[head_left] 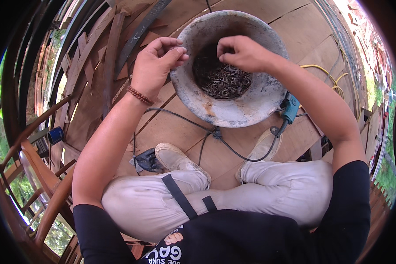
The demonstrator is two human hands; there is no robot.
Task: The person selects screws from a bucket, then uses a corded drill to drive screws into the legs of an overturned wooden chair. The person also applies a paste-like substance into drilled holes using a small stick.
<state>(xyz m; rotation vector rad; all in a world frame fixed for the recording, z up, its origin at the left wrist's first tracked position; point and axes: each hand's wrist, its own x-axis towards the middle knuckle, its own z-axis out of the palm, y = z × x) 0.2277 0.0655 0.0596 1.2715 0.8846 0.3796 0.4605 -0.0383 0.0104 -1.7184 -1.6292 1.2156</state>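
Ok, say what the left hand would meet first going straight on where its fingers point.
The left hand would probably meet the right hand, above the grey basin; depth is unclear, so the basin could come first.

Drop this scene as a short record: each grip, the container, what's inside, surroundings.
left grip: by the bowl's left rim, thumb and fingers bent together; anything held is unclear
right grip: over the bowl, fingers curled in; anything held is hidden
container: wide, worn grey bowl, stained brown in places
contents: heap of small dark metal pieces
right of bowl: teal power tool with a dark cord
near left shoe: dark glove
far left: wood strips, blue can
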